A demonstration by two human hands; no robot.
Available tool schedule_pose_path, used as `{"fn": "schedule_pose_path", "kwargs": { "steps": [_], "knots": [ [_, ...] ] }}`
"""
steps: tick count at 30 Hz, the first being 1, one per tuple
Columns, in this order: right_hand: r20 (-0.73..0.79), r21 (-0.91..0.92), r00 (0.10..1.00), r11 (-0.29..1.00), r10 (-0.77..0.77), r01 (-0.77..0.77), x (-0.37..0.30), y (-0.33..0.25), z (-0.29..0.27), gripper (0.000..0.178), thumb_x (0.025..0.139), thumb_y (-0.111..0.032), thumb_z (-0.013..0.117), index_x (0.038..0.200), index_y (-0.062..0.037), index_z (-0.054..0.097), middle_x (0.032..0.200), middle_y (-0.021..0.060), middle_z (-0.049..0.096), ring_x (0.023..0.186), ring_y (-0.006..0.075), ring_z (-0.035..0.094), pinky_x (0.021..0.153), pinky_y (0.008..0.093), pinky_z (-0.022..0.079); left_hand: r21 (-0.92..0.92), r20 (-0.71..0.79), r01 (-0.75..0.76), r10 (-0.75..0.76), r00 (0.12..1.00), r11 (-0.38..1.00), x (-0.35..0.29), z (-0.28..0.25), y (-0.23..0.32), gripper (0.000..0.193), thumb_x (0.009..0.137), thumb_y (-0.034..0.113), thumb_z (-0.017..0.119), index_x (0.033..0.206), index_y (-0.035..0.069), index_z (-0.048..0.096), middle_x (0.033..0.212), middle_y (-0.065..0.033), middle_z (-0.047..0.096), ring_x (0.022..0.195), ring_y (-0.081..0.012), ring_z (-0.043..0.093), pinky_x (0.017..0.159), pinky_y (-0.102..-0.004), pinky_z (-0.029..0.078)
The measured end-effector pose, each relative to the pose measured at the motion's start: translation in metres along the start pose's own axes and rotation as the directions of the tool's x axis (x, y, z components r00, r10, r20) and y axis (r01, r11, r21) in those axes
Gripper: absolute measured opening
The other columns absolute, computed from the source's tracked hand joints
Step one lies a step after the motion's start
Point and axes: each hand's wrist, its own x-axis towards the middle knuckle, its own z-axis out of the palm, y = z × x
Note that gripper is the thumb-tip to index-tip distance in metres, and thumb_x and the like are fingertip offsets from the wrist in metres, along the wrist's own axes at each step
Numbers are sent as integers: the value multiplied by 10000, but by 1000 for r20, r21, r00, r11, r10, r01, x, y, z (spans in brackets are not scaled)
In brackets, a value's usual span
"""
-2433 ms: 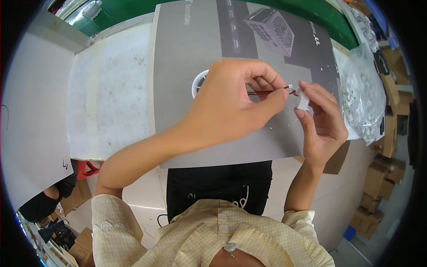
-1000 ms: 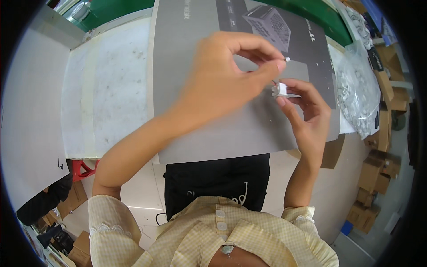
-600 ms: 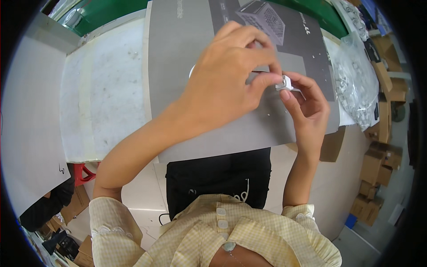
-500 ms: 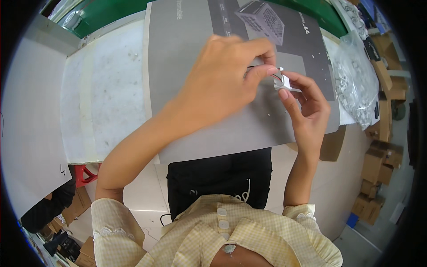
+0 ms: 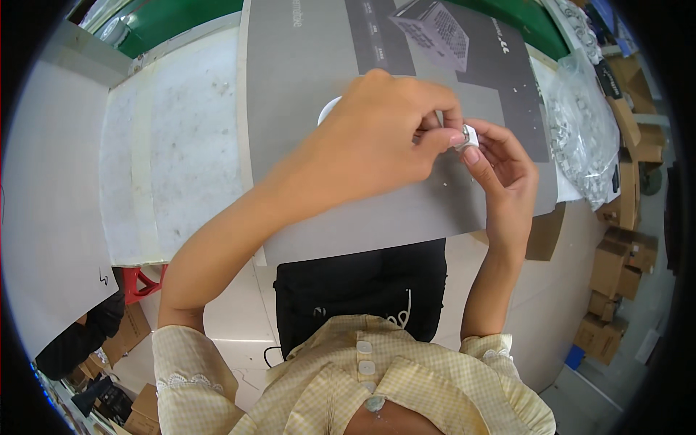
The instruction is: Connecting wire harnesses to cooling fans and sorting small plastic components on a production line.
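Over the right side of a grey printed sheet (image 5: 304, 232), my two hands meet at a small white plastic part (image 5: 472, 135). My right hand (image 5: 511, 170) pinches this part between thumb and forefinger, its other fingers curled behind. From the left, my left hand (image 5: 384, 130) reaches across with thumb and forefinger closed against the part's near-left edge. Whatever those left fingertips grip is too small and covered to make out. A white rounded thing (image 5: 328, 110) shows only its rim behind my left hand.
A clear plastic bag of small pale pieces (image 5: 583, 138) lies at the table's right edge. Tiny white bits are scattered on the sheet. A white worn tabletop (image 5: 188, 138) extends left. Cardboard boxes (image 5: 609, 268) stand on the right, and a black seat (image 5: 362, 290) is below the table edge.
My left fingertips have moved right and slightly down onto the white part. The dark and red wires seen beside it are now hidden. A white rim has come into view behind my left hand.
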Motion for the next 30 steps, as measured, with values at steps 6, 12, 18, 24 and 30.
{"fn": "schedule_pose_path", "kwargs": {
  "steps": [6, 12, 18, 24, 30],
  "knots": [
    [14, 170, 999, 985, 30, -32, -2, 6, -4, 318, 842, -18, 706, 1146, 47, 638, 1023, 83, 664, 952, 127, 609, 871, 258, 477, -103, 129, 133, -119, 984, 986, 1, -1, 1, 105, 847, 116, 703, 808, 26, 665, 698, -52, 679, 681, -126, 681, 538, -249, 468],
    [22, 190, 999, 981, -27, 23, -2, 7, -4, 315, 841, -12, 697, 1142, 56, 634, 1049, 98, 656, 967, 134, 608, 889, 266, 469, -146, 136, 168, -148, 979, 975, 1, -6, 5, 91, 829, 107, 709, 822, 17, 698, 710, -49, 692, 717, -112, 680, 557, -258, 478],
    [75, 12, 994, 997, -77, 77, -3, -2, -7, 305, 819, 9, 723, 1112, 57, 652, 1026, 89, 660, 944, 140, 597, 875, 274, 472, -163, 169, 137, -109, 980, 977, -1, -8, 2, 90, 816, 101, 725, 845, 16, 717, 740, -70, 706, 728, -130, 682, 588, -267, 492],
    [59, -144, 989, 979, -137, 144, -4, -13, -1, 274, 788, 21, 747, 1053, 47, 683, 995, 86, 671, 900, 149, 592, 855, 287, 478, 21, 160, -21, 17, 987, 1000, -1, -8, 1, 117, 807, 161, 751, 809, 51, 711, 748, -43, 714, 685, -164, 671, 685, -300, 488],
    [79, -303, 979, 931, -187, 203, -3, -7, 2, 291, 777, 20, 748, 1061, 30, 685, 999, 82, 684, 941, 153, 594, 871, 291, 462, 158, 222, -14, -22, 975, 987, -5, -9, -2, 131, 811, 228, 746, 809, 105, 702, 742, 5, 705, 734, -145, 647, 992, -349, 318]
  ]
}}
